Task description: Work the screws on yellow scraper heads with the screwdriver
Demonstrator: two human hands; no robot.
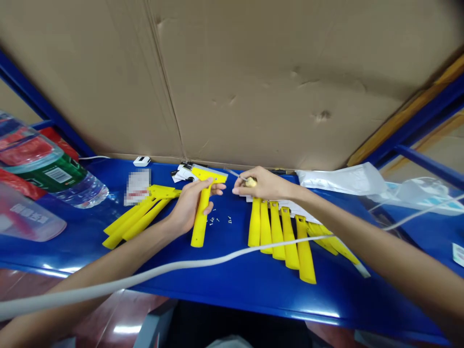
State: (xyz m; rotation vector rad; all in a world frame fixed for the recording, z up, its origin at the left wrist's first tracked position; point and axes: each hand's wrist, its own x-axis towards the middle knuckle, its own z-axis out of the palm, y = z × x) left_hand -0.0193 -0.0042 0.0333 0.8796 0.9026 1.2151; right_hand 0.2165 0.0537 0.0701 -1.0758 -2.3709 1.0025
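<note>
My left hand is closed round a yellow T-shaped scraper, holding it just over the blue table with the handle pointing toward me and a pale blade strip along its far edge. To its right, my right hand grips a screwdriver, whose thin shaft points left toward the scraper's head without touching it. Several small screws lie on the table between the hands. A row of yellow handles rests below my right hand. Several more yellow scrapers are stacked left of my left hand.
A large water bottle and a clear plastic cup lie at the left. A white cable crosses in front of my arms. A white plastic packet sits at the back right, before a cardboard wall.
</note>
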